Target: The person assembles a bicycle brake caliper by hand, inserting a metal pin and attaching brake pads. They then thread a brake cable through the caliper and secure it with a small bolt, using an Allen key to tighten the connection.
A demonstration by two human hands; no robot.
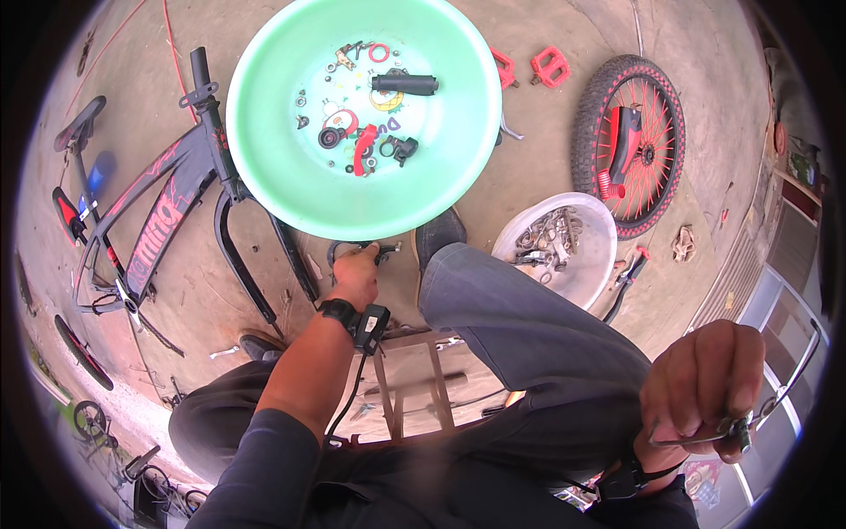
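My left hand reaches down to the floor just below the green basin. Its fingers are closed around a black curved bike part, which is partly hidden by the hand. Raised at the lower right, my right hand pinches a small metal part with a bolt-like end. The fingers cover much of that part, so its exact kind does not show. In the basin lie a black handlebar grip, a red lever-like piece, a black clamp and several small rings and nuts.
A dark bike frame with its fork lies at the left. To the right are a white bowl of metal parts, a spoked wheel with a red-and-black piece on it, red pedals and red-handled pliers. My shoe is beside the basin.
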